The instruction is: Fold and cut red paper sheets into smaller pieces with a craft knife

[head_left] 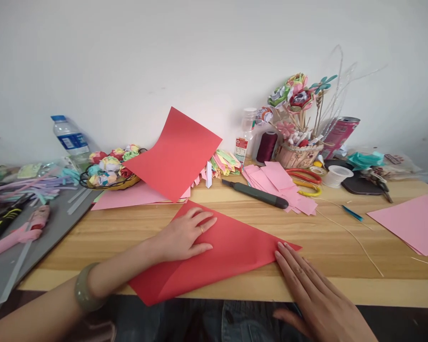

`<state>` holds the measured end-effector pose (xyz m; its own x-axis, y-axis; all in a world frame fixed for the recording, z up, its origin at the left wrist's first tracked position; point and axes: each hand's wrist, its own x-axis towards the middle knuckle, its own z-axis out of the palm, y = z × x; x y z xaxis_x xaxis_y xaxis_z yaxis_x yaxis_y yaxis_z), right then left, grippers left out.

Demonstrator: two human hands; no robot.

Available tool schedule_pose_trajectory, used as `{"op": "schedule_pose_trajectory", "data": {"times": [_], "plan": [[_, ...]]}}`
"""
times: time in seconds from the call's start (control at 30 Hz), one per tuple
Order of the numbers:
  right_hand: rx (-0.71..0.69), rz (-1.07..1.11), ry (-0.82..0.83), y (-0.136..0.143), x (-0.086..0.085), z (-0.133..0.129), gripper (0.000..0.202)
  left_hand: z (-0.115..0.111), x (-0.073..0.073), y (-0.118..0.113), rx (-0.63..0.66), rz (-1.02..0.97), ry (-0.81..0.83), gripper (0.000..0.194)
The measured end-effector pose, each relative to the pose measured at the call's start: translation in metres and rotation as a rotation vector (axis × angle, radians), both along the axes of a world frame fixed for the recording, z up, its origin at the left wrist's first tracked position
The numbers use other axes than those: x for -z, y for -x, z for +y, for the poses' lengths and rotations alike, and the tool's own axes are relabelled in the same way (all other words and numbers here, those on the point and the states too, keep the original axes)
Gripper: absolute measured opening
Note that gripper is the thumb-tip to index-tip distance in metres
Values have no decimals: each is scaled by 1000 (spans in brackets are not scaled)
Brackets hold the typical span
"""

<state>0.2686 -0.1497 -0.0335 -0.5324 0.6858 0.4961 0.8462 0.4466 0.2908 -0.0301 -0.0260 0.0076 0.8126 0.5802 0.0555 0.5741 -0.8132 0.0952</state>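
While the left hand (185, 235) lay across a folded red sheet (235, 242), fingers spread and a ring on one of them, the right hand (316, 294) reached in from the lower right of the frame, its fingers straight and side by side, fingertips on the sheet near its pointed right end. Hands well apart from each other, both flattened out. Folded sheet lay lower centre on the wooden desk (342, 285), its lower left corner jutting past the front edge. Greenish bangle (87, 287) circled the left forearm.

Second red sheet (178, 152) sat above, left of centre, its lower corner over some pink sheets (128, 196), its left corner partly hiding a dish of paper flowers (109, 166). Blue-capped bottle (71, 141) stood at upper left.

Dark-handled knife (260, 194) lay slantwise right of centre, alongside loose pink slips (278, 178). Further back I noted a dark thread spool (267, 148), a basket (296, 156) of stemmed flowers and, right of it, a leaning pink can (338, 137). White spool (338, 176) stood nearer. Pink stack (413, 223) lay at the right edge of the frame.
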Motion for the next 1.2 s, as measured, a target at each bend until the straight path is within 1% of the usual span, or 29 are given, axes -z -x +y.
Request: {"op": "schedule_pose_trajectory", "data": {"times": [0.17,0.47,0.7,0.83,0.93,1.03,1.2], "plan": [[8,12,5,1,0,0,77,1,1,1,5,-39,6,59],[19,-10,-1,2,0,1,77,0,2,1,8,-49,2,58],[1,3,-14,3,-3,1,76,0,3,1,6,-38,-8,58],[3,8,3,2,-5,1,81,1,5,2,13,-39,-23,58],[-10,-12,17,1,-9,0,84,1,6,3,10,-49,-50,56],[-16,-26,30,-2,-13,0,82,1,7,3,20,-70,-74,55],[42,-41,26,-16,-13,0,86,1,7,3,32,-85,-82,54]]}}
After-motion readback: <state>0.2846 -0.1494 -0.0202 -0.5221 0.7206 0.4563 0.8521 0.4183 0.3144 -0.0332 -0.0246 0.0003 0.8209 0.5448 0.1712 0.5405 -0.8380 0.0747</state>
